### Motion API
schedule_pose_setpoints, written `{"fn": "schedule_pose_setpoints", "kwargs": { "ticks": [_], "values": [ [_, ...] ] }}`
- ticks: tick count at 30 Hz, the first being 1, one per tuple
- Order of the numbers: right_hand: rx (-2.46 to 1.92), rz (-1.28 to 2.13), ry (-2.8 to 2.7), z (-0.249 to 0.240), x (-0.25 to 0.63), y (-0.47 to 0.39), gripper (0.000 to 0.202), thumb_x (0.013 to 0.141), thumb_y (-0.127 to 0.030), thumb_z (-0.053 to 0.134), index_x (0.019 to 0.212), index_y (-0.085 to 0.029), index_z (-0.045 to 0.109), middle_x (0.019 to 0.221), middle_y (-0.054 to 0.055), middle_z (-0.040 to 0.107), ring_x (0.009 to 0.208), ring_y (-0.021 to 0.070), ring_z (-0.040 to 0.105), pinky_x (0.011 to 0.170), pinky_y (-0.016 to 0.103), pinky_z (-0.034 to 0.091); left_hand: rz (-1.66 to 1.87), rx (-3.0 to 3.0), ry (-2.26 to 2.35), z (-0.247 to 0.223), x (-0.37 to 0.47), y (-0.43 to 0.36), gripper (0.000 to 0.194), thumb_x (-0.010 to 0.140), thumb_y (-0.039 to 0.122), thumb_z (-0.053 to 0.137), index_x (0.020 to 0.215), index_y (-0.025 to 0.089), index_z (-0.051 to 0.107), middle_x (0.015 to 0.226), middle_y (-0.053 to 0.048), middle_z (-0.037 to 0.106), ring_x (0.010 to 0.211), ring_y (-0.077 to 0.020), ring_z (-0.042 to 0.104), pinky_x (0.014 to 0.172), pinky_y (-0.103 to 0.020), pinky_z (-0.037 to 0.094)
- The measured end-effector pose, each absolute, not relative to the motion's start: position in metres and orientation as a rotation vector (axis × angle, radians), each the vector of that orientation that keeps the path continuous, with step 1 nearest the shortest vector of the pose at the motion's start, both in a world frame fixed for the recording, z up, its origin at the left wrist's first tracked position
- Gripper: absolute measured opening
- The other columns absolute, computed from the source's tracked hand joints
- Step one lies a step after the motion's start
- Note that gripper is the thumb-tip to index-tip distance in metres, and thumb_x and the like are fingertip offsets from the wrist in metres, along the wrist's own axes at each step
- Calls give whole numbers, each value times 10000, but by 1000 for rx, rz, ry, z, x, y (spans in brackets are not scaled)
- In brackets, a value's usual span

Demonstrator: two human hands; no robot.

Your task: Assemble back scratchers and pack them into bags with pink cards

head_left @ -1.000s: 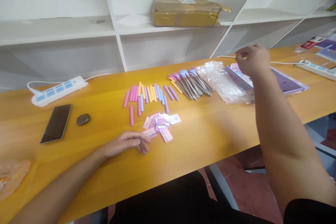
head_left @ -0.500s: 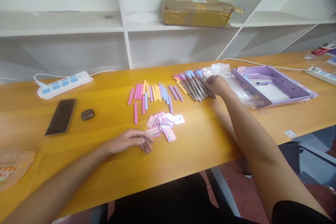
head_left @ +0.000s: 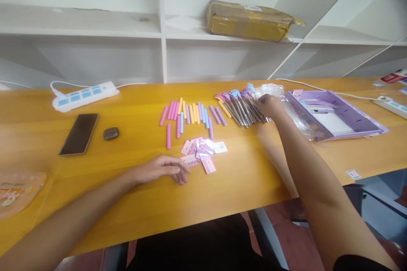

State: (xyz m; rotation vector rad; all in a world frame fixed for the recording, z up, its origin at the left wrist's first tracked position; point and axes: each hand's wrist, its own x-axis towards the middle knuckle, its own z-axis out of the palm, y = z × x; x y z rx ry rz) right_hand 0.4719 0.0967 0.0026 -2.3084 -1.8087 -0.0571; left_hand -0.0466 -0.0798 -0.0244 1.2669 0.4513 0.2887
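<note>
My right hand [head_left: 269, 105] is at the right end of a pile of back scratchers [head_left: 242, 112] with metal rods and small hand-shaped heads in pink, purple and blue. Its fingers are closed on one back scratcher with a blue head [head_left: 251, 87]; the fingertips are partly hidden. My left hand [head_left: 171, 168] rests on the table, fingers loosely bent and apart, with nothing in it. Beside its fingertips lies a loose heap of small printed cards [head_left: 200, 150]. Beyond the cards, pink, yellow, blue and purple tubes [head_left: 190, 114] are spread in rough rows.
Right of the pile are crumpled clear plastic [head_left: 297, 118] and an open purple box [head_left: 337, 114]. On the left lie a phone [head_left: 79, 134], a dark earbud-like case [head_left: 111, 133], a power strip [head_left: 85, 96] and an orange packet [head_left: 20, 192]. A taped carton [head_left: 251, 21] sits on the shelf.
The view has shifted, so everything appears a little further right. The blue-headed back scratcher at my right hand has moved slightly away from the other heads. My left hand stays put.
</note>
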Motion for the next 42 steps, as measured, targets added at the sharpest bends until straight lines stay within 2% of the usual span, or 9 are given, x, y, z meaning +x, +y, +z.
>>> {"fn": "schedule_pose_setpoints", "kwargs": {
  "ticks": [5, 8, 12, 14, 17, 25, 34, 39, 42],
  "values": [
    [-2195, 0, -1726, 45, 434, 90, 297, 1095, -364, 438, 1074, -216, 694, 922, 144, 749, 912, 297, 688, 885, 428, 496, 290, 1260, 448, -25, -46, -80, 379, 1076, 452, 642, 1273, 157, 773, 1158, -178, 819, 997, -240, 803, 965, -395, 622],
    [-2007, -6, -1927, 67, 386, 75, 329, 1098, -493, 451, 1002, -276, 678, 959, 107, 739, 928, 292, 671, 887, 418, 484, 287, 1259, 458, -25, -46, -80, 386, 1072, 459, 647, 1273, 153, 770, 1156, -181, 818, 1003, -245, 801, 971, -403, 619],
    [-1640, 103, -2330, 74, 305, 54, 334, 1082, -541, 478, 1107, -288, 694, 871, 41, 743, 832, 249, 649, 822, 365, 454, 289, 1261, 452, -24, -46, -80, 394, 1073, 467, 644, 1274, 150, 766, 1157, -186, 815, 1006, -247, 800, 968, -400, 615],
    [-1525, 148, -2499, 66, 269, 50, 291, 1070, -486, 523, 1115, -273, 716, 829, 35, 745, 806, 235, 668, 772, 330, 423, 288, 1265, 450, -23, -46, -80, 398, 1073, 470, 645, 1275, 150, 765, 1162, -187, 815, 1006, -248, 800, 967, -401, 614],
    [-1310, 90, -2810, 48, 229, 56, 228, 1047, -320, 567, 1176, -249, 741, 979, 75, 799, 887, 242, 717, 735, 299, 372, 285, 1264, 452, -23, -46, -80, 406, 1068, 479, 652, 1271, 146, 766, 1158, -189, 818, 994, -245, 803, 965, -399, 613],
    [-1187, -116, -3093, 18, 199, 77, 441, 1058, -168, 487, 1441, -220, 699, 1124, 134, 807, 877, 227, 712, 713, 288, 338, 279, 1234, 438, -25, -45, -81, 429, 1049, 508, 676, 1259, 145, 769, 1152, -182, 817, 990, -239, 800, 961, -395, 608],
    [-950, -218, -2967, 79, 204, 50, 276, 1068, -181, 503, 1216, -209, 734, 933, 52, 766, 678, 144, 561, 645, 300, 234, 323, 1132, 441, -29, -44, -80, 428, 1013, 491, 740, 1287, 162, 746, 1152, -178, 806, 1001, -249, 798, 917, -393, 617],
    [-618, -340, -2898, 128, 203, -3, 296, 1066, -152, 498, 1261, -232, 705, 924, 14, 738, 639, 130, 497, 606, 317, 190, 402, 1074, 437, -34, -44, -79, 471, 957, 452, 818, 1319, 173, 705, 1109, -153, 803, 947, -227, 799, 904, -386, 623],
    [-387, -380, -2922, 126, 195, -37, 231, 1039, -94, 499, 1054, -199, 704, 820, 9, 674, 592, 138, 418, 556, 335, 163, 401, 1136, 439, -31, -44, -79, 460, 913, 433, 858, 1269, 175, 723, 1080, -123, 799, 930, -230, 789, 885, -385, 626]
  ]
}}
